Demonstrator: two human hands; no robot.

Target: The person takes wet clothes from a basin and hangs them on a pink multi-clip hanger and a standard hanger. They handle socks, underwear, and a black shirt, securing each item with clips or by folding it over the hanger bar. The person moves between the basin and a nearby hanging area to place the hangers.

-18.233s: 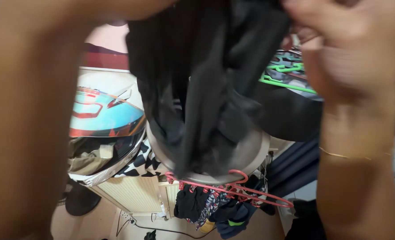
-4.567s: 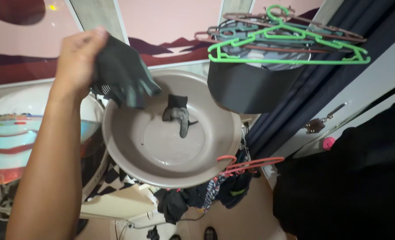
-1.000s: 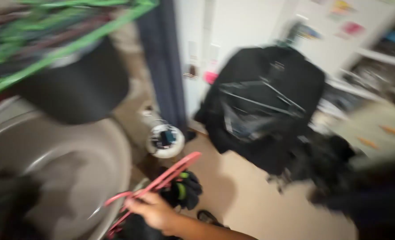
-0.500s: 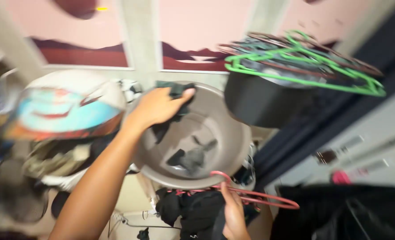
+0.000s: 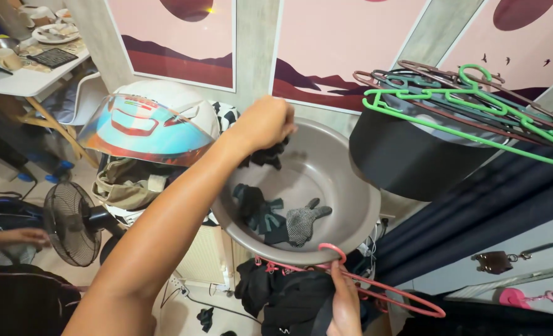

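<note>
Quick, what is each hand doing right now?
Left hand: closed on a dark cloth over the grey basin.
Right hand: closed on the red hanger.

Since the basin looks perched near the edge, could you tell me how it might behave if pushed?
The grey basin looks like thin plastic holding only gloves, so probably light. It sits tilted, so a push may well tip or slide it. The left hand over its rim could steady it.

Bright, even indoor light, sharp focus throughout, soft shadows, slight wide-angle stretching at the edges.
</note>
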